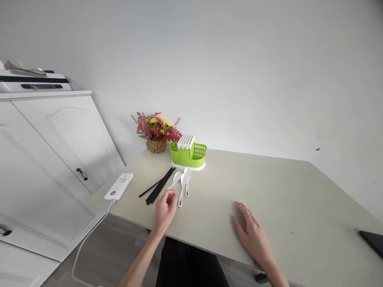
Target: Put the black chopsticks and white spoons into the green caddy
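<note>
Wall (254, 79): evenly lit, muted grey, darkening into the top right corner.
Table (269, 179): moderately bright under diffuse light, stretched toward the right edge.
Right hand (253, 237): soft, faint shadow to its left; fingertips slightly blurred.
Left hand (165, 208): slightly soft.
Cabinet (60, 159): pale, slanted by wide-angle distortion.
Floor (128, 241): dim.
Spoons (183, 180): handle marks too small to read.

Legible text: none from where I stand. Markings noted, relative to the green caddy (188, 161):
– Left of it and nearer the person: white power bank (119, 188). Several small printed lines (123, 179) toward the far end, too fine to read; dark round badge (113, 193) at the near end, its light character unclear.
– Just in front of it: two white spoons (182, 190), dark labels (180, 202) at the handle ends, contents unreadable.
</note>
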`<state>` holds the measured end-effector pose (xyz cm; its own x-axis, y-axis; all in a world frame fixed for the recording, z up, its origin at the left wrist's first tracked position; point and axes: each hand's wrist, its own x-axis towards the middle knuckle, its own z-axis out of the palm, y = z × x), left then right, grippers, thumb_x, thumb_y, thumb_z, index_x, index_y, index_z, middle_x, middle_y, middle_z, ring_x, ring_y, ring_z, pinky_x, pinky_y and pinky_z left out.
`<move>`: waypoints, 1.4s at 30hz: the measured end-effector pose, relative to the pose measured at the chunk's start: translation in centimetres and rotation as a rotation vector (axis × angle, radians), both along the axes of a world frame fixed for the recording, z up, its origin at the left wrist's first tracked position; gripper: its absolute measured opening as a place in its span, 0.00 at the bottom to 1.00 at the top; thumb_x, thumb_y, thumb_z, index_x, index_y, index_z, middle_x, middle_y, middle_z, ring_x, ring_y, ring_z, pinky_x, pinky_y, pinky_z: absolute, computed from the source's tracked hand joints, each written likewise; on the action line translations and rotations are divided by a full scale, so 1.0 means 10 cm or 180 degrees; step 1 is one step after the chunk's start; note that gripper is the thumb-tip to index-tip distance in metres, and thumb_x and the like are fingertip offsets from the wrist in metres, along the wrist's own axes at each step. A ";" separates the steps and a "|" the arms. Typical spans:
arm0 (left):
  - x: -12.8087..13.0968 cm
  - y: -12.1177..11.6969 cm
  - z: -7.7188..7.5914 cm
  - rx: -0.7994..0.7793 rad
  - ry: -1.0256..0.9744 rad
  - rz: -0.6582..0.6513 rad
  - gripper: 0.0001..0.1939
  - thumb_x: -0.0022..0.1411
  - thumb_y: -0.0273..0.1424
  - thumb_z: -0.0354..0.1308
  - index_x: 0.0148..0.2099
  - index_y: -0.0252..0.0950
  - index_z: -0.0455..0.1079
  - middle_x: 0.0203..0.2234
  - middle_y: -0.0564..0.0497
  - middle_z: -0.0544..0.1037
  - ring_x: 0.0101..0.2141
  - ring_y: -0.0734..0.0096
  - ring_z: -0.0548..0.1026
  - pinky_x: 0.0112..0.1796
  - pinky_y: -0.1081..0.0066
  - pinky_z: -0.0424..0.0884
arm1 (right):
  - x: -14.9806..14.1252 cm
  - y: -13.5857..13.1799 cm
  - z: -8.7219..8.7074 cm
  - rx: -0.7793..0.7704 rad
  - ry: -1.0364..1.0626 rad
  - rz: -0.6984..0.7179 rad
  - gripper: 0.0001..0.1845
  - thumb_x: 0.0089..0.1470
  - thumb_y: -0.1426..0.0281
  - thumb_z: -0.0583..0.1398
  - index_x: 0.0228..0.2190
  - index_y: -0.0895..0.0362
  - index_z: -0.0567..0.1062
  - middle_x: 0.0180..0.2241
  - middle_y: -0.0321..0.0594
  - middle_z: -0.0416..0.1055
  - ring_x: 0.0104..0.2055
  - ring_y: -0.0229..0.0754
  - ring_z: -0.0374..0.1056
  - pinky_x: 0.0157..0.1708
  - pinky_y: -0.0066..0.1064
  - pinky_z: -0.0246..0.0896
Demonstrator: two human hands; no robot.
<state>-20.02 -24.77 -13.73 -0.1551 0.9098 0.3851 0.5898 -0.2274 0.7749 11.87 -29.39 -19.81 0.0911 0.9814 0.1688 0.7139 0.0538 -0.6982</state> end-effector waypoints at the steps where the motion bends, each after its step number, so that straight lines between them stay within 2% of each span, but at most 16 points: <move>1: -0.12 0.05 0.01 0.0164 0.0100 0.0309 0.11 0.69 0.39 0.51 0.44 0.39 0.70 0.26 0.54 0.72 0.25 0.69 0.70 0.29 0.71 0.67 | 0.00 0.00 0.00 0.0008 0.0006 0.0017 0.33 0.67 0.50 0.48 0.67 0.48 0.62 0.70 0.39 0.60 0.72 0.52 0.53 0.66 0.50 0.59; 3: -0.36 0.16 0.03 0.0503 0.0432 0.0758 0.14 0.67 0.39 0.52 0.50 0.38 0.68 0.38 0.46 0.77 0.38 0.61 0.76 0.41 0.64 0.73 | 0.00 0.00 0.00 0.0007 0.0014 0.0026 0.32 0.67 0.50 0.48 0.67 0.48 0.62 0.70 0.38 0.60 0.72 0.52 0.54 0.66 0.51 0.59; 5: -0.59 0.28 0.05 0.0597 0.0922 0.0922 0.17 0.66 0.39 0.53 0.53 0.36 0.66 0.47 0.39 0.77 0.50 0.52 0.74 0.54 0.54 0.70 | 0.00 0.00 0.00 -0.0019 0.0030 0.0010 0.32 0.67 0.50 0.48 0.67 0.47 0.62 0.70 0.38 0.60 0.72 0.53 0.54 0.66 0.52 0.59; 7: -0.76 0.37 0.06 0.0381 0.1372 0.1003 0.21 0.65 0.39 0.54 0.56 0.33 0.65 0.52 0.35 0.75 0.57 0.45 0.70 0.60 0.49 0.64 | 0.00 0.01 0.00 -0.0038 0.0045 -0.0002 0.32 0.67 0.50 0.48 0.67 0.47 0.63 0.70 0.37 0.60 0.72 0.52 0.53 0.66 0.52 0.59; 11: -0.90 0.49 0.12 -0.0512 0.1993 0.0956 0.32 0.63 0.42 0.56 0.64 0.30 0.60 0.59 0.32 0.71 0.61 0.39 0.67 0.59 0.47 0.64 | 0.01 0.01 0.01 0.0002 0.0010 0.0040 0.31 0.68 0.50 0.47 0.66 0.47 0.63 0.70 0.37 0.60 0.72 0.50 0.53 0.66 0.51 0.58; 14: -0.91 0.54 0.20 -0.1053 0.2304 0.0817 0.38 0.62 0.43 0.58 0.68 0.28 0.56 0.62 0.30 0.68 0.63 0.40 0.66 0.59 0.49 0.63 | 0.01 0.01 0.03 0.0016 -0.0005 0.0034 0.31 0.67 0.50 0.47 0.65 0.48 0.64 0.69 0.37 0.60 0.72 0.50 0.53 0.67 0.50 0.58; 16: -0.90 0.56 0.27 -0.1242 0.2465 0.0747 0.39 0.61 0.41 0.58 0.68 0.28 0.55 0.63 0.30 0.67 0.64 0.41 0.66 0.60 0.51 0.62 | 0.00 0.01 0.04 0.0008 0.0005 0.0013 0.31 0.67 0.50 0.47 0.65 0.48 0.64 0.69 0.37 0.60 0.72 0.50 0.53 0.67 0.50 0.58; 21: -0.90 0.61 0.45 -0.1632 0.2609 0.0580 0.37 0.60 0.39 0.59 0.67 0.31 0.56 0.63 0.30 0.67 0.62 0.46 0.69 0.58 0.55 0.65 | 0.00 0.00 0.05 0.0062 0.0029 0.0022 0.31 0.67 0.51 0.48 0.65 0.48 0.65 0.69 0.38 0.61 0.72 0.52 0.54 0.66 0.51 0.58; 27: -0.91 0.65 0.63 -0.1820 0.2943 0.0433 0.28 0.56 0.35 0.62 0.58 0.34 0.65 0.54 0.35 0.77 0.55 0.46 0.75 0.49 0.60 0.70 | 0.00 -0.01 0.05 0.0059 0.0053 0.0032 0.31 0.67 0.51 0.48 0.65 0.49 0.65 0.69 0.39 0.61 0.72 0.53 0.54 0.66 0.51 0.58; 32: -0.91 0.72 0.65 -0.1981 0.3093 0.0455 0.24 0.53 0.31 0.63 0.54 0.34 0.68 0.51 0.35 0.79 0.50 0.46 0.79 0.45 0.62 0.72 | 0.01 0.00 0.02 -0.0013 0.0075 0.0054 0.32 0.67 0.50 0.48 0.66 0.49 0.65 0.69 0.40 0.60 0.72 0.53 0.54 0.66 0.52 0.58; 37: -0.91 0.76 0.64 -0.2040 0.3221 0.0462 0.23 0.53 0.28 0.62 0.53 0.33 0.71 0.52 0.33 0.78 0.51 0.45 0.78 0.45 0.61 0.73 | 0.01 0.00 -0.01 -0.0012 0.0078 0.0052 0.32 0.67 0.50 0.48 0.66 0.48 0.64 0.70 0.39 0.60 0.72 0.53 0.54 0.66 0.53 0.58; 42: -0.94 0.81 0.64 -0.2143 0.3318 0.0405 0.17 0.53 0.27 0.62 0.47 0.34 0.74 0.51 0.34 0.78 0.49 0.47 0.79 0.45 0.61 0.73 | 0.01 0.00 0.00 0.0004 0.0099 0.0058 0.32 0.67 0.50 0.48 0.66 0.48 0.65 0.70 0.39 0.60 0.72 0.53 0.53 0.65 0.52 0.59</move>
<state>-29.40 -16.62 -7.30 -0.1575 0.9747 -0.1588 0.9815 0.1367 -0.1344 12.01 -29.43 -19.77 0.0785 0.9828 0.1672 0.6906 0.0674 -0.7201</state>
